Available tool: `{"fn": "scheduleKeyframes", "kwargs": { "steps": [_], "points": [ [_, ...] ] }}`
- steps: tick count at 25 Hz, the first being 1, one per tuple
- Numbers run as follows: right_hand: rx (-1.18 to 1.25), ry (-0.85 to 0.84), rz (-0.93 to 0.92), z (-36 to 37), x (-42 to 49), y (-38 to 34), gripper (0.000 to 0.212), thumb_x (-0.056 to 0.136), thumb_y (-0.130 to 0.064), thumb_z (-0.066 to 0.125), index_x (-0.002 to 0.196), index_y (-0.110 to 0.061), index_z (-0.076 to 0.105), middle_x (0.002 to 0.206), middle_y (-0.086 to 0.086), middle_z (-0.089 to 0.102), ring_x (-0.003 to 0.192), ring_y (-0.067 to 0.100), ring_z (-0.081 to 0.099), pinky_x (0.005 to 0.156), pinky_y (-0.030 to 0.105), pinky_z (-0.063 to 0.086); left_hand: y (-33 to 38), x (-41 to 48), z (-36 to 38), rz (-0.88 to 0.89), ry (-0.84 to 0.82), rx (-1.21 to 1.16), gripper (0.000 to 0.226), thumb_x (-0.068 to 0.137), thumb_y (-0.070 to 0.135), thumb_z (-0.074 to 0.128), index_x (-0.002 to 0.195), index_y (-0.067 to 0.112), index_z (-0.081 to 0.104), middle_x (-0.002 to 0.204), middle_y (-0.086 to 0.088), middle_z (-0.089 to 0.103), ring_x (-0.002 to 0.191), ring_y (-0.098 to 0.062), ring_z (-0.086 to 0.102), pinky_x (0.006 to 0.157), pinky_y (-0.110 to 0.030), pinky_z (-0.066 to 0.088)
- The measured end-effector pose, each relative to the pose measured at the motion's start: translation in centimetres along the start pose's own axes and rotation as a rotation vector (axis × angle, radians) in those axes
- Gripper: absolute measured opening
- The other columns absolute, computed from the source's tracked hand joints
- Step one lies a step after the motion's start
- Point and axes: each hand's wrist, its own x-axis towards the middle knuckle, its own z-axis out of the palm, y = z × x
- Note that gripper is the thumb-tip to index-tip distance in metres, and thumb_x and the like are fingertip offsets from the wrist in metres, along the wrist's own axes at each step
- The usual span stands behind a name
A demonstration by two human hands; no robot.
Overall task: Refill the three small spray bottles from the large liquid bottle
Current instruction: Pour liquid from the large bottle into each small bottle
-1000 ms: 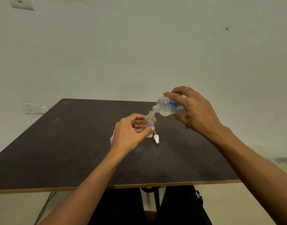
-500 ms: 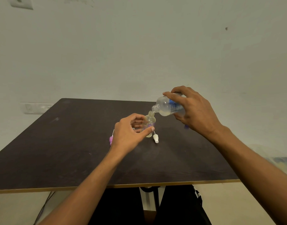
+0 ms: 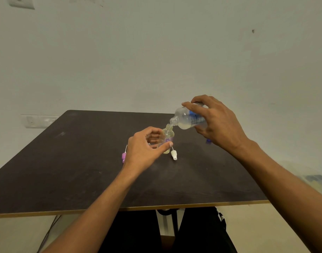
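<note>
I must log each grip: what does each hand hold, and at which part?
Left hand holds the small spray bottle around its lower body. Right hand holds the tilted large bottle around its rear body.

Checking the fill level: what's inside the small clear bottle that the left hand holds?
The small clear spray bottle with a purple flower print shows pale yellowish liquid at its base. The left hand and its thumb cover the lower left side, so the exact level cannot be read.

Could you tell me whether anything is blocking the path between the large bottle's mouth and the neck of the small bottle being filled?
Nothing visible does. The large clear plastic bottle, tilted in the right hand, has its mouth right at the open neck of the small clear spray bottle gripped by the left hand.
</note>
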Motion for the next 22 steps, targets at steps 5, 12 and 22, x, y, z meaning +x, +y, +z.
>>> {"fn": "scheduleKeyframes", "kwargs": {
  "steps": [5, 12, 22],
  "points": [
    [-0.020, -0.005, -0.005, 0.06, 0.03, 0.06, 0.076, 0.083, -0.017, 0.085, 0.150, -0.034, 0.053, 0.141, 0.003, 0.055, 0.124, 0.029, 0.057, 0.090, 0.044, 0.060, -0.13, 0.05, -0.05, 0.008, -0.002, 0.008, 0.043, 0.074, 0.038, 0.094, 0.110, 0.024, 0.076, 0.099, 0.017, 0.076, 0.093, 0.011, 0.070, 0.073, -0.004, 0.052],
    [-0.014, 0.002, -0.013, 0.06, 0.08, 0.00, 0.075, 0.082, -0.015, 0.085, 0.149, -0.032, 0.054, 0.141, 0.004, 0.056, 0.124, 0.030, 0.057, 0.091, 0.043, 0.058, -0.31, 0.12, 0.00, 0.005, 0.003, 0.018, 0.043, 0.074, 0.039, 0.093, 0.111, 0.025, 0.076, 0.099, 0.017, 0.076, 0.094, 0.012, 0.069, 0.074, -0.003, 0.052],
    [-0.007, 0.014, -0.018, 0.12, 0.20, -0.08, 0.074, 0.082, -0.013, 0.083, 0.148, -0.033, 0.056, 0.140, 0.002, 0.056, 0.124, 0.030, 0.056, 0.086, 0.041, 0.057, -0.41, 0.14, -0.12, 0.005, 0.002, 0.016, 0.043, 0.074, 0.039, 0.093, 0.110, 0.024, 0.076, 0.100, 0.015, 0.077, 0.094, 0.010, 0.070, 0.076, -0.005, 0.053]
  ]
}}
